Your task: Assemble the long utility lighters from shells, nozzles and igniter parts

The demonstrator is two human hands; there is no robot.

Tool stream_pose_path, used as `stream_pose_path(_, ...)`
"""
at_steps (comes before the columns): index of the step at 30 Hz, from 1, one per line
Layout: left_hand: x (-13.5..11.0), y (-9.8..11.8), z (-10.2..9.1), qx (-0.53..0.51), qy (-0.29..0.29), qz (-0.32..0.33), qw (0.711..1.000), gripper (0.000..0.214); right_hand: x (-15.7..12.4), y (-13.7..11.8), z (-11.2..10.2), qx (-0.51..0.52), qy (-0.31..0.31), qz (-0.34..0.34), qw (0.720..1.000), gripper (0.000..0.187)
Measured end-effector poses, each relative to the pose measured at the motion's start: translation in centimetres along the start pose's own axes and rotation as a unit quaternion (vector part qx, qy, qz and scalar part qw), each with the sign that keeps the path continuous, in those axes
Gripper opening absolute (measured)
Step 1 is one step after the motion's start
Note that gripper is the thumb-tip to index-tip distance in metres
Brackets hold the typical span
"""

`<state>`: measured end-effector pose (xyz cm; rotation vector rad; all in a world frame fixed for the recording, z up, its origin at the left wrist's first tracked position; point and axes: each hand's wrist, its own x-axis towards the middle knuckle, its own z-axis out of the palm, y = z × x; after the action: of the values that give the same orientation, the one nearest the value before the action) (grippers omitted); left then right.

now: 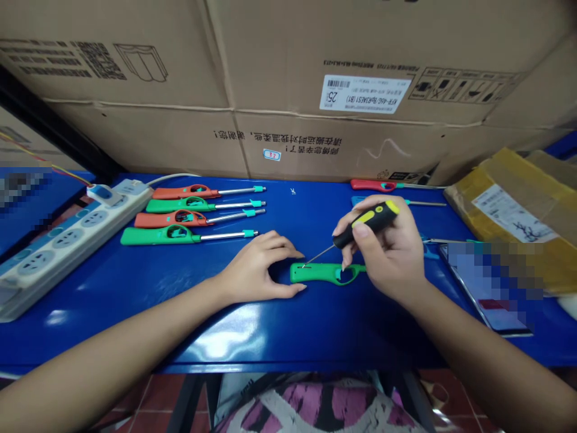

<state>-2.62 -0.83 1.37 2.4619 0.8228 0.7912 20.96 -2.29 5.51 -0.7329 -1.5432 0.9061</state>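
Observation:
A green gas lighter (315,273) lies on the blue table in front of me, its trigger loop partly under my right hand. My right hand (391,252) is closed around a screwdriver (367,224) with a black and yellow handle. Its thin shaft slants down to the left, with the tip at a narrow slot in the lighter's handle. My left hand (255,267) rests on the table, thumb and fingers apart around the handle's end. Whether those fingertips touch the lighter, I cannot tell. The lighter's far end is hidden behind my right hand.
Several red and green lighters (160,236) lie in a row at left, beside a white power strip (67,240). A red lighter (372,185) and blue ones lie at right, near a phone (487,294) and a yellow-taped package (509,204). Large cardboard boxes (288,72) stand behind.

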Motion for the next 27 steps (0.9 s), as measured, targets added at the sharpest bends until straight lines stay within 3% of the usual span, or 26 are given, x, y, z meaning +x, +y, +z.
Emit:
stream_pose_path(4, -0.3, -0.3, 0.5, 0.001, 0.004, 0.000, 1.000, 0.027, -0.5, -0.8, 0.9, -0.068, -0.032, 0.004, 0.997, 0.024)
stream_pose_path(11, -0.4, -0.3, 0.4, 0.044, -0.022, 0.003, 0.999, 0.025, -1.3, -1.0, 2.2, -0.092, -0.031, 0.011, 0.995, 0.021)
stream_pose_path(27, -0.3, -0.5, 0.3, 0.028, -0.038, 0.005, 0.999, 0.023, -1.3, -0.3, 2.1, -0.170, -0.069, -0.069, 0.981, 0.023)
